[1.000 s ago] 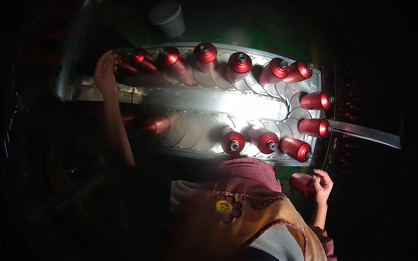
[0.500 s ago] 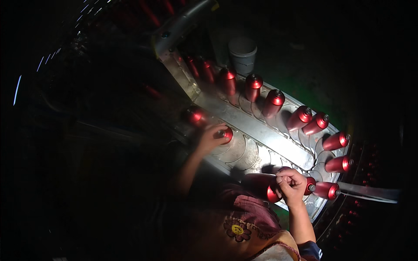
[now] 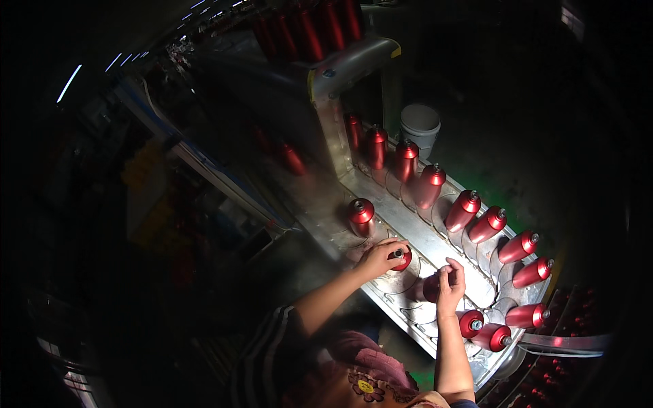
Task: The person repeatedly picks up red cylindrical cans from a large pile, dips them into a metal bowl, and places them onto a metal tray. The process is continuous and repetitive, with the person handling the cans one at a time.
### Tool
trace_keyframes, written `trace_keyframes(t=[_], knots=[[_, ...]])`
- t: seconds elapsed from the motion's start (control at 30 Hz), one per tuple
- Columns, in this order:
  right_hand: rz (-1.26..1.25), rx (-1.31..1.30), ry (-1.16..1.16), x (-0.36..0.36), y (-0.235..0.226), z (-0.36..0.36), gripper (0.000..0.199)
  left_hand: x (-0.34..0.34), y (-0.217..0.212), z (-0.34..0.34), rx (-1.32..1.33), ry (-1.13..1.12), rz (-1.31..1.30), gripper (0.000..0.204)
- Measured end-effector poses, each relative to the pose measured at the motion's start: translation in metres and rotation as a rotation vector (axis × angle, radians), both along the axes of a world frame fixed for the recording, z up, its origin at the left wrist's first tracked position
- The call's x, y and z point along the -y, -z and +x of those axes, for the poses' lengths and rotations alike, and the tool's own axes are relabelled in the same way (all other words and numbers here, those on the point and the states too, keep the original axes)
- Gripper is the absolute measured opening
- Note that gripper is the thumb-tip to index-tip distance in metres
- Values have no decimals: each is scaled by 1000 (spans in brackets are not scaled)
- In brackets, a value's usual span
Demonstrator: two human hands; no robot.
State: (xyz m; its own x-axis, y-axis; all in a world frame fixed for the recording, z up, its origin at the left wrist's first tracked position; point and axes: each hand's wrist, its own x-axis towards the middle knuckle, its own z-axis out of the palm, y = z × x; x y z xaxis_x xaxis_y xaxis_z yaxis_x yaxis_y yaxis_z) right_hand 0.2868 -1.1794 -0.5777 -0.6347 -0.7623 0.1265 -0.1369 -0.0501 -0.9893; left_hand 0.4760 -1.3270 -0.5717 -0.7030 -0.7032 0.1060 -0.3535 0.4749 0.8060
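Observation:
My left hand [image 3: 383, 260] is closed round the neck and shoulder of a shiny red metal bottle [image 3: 406, 263] standing on the conveyor [image 3: 428, 246]. To the right of it, my right hand [image 3: 450, 285] has curled fingers at the upper part of a second, darker-looking red bottle [image 3: 430, 289]. That bottle's neck is hidden by the hand. Just below my right hand stand two more red bottles, one [image 3: 471, 324] close to my forearm and another [image 3: 491, 337] beside it. Farther left on the near lane, a red bottle [image 3: 361, 216] stands alone.
Several red bottles [image 3: 462, 209] line the far lane and curve round the right end. A metal housing [image 3: 333, 129] spans the conveyor at the back left, with red bottles [image 3: 309, 30] on top. Behind stands a white bucket [image 3: 419, 129]. Racked red bottles [image 3: 564, 333] show at the lower right.
The view has shifted, and the scene sits lower and farther right. My right hand and its bottle have come in over the conveyor, closer to my left hand. My left hand still grips a bottle's top.

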Motion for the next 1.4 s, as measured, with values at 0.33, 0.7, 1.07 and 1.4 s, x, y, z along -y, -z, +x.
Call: trace_keyframes(t=[0.33, 0.7, 1.07, 1.4], knots=[[-251, -188, 51, -252, -8, -25, 18, -166, -5, -20, -513, -251, 357, 21], [-271, 274, 448, -505, 21, -96, 20, -412, 36, -182, 72, 409, 674, 23], [39, 183, 931, -681, 150, -274, 33, -521, 127, -459, 309, 567, 707, 18], [585, 92, 1078, -807, 295, -573, 57, -692, 305, -849, 446, 1136, -54, 61]])
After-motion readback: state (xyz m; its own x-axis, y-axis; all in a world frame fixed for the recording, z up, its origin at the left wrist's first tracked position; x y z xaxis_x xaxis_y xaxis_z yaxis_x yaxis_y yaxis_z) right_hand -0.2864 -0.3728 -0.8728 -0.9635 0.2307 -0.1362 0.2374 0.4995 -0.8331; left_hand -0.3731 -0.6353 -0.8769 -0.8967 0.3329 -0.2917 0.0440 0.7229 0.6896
